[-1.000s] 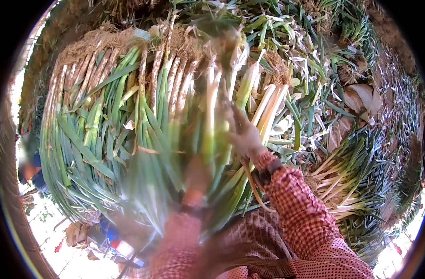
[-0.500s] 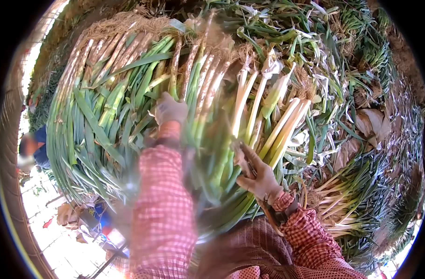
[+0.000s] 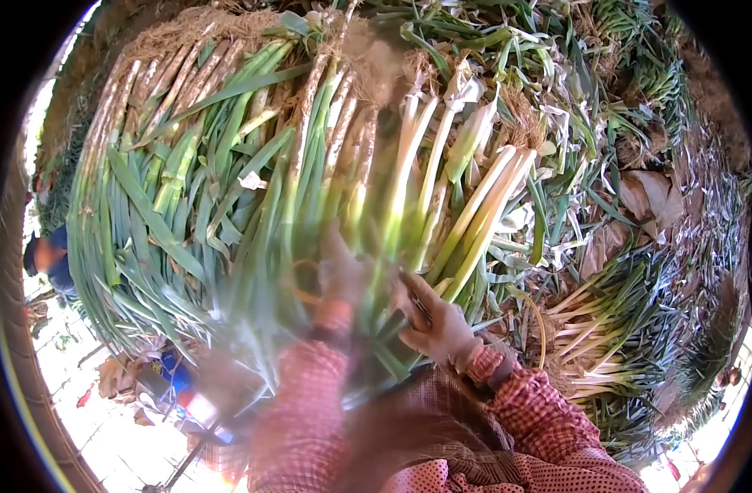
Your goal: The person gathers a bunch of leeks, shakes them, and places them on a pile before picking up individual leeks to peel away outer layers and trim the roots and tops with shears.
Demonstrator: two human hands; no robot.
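A thick row of long green onions (image 3: pixel 298 168) lies in front of me, with soil-covered stalks and hairy roots at the far end. My left hand (image 3: pixel 341 267), gloved and smeared by motion, is over the green leaves in the middle of the row; its fingers cannot be made out. Close by on the right, my gloved right hand (image 3: pixel 442 324) has its fingers curled in at the leafy part of the onions. What lies inside that grip is hidden. Just beyond it are cleaner onions with pale, peeled stalks (image 3: pixel 491 218), leaning to the upper right.
Stripped leaves and peelings (image 3: pixel 549 123) are heaped behind and to the right. A smaller bunch of onions (image 3: pixel 590 333) lies at the lower right, near dry brown leaf pieces (image 3: pixel 639 197). Part of another person (image 3: pixel 54 256) shows at the far left edge.
My left hand has moved from the stalks down and right, nearer my right hand. My right hand has shifted slightly left and stays curled. The whole view has moved a little.
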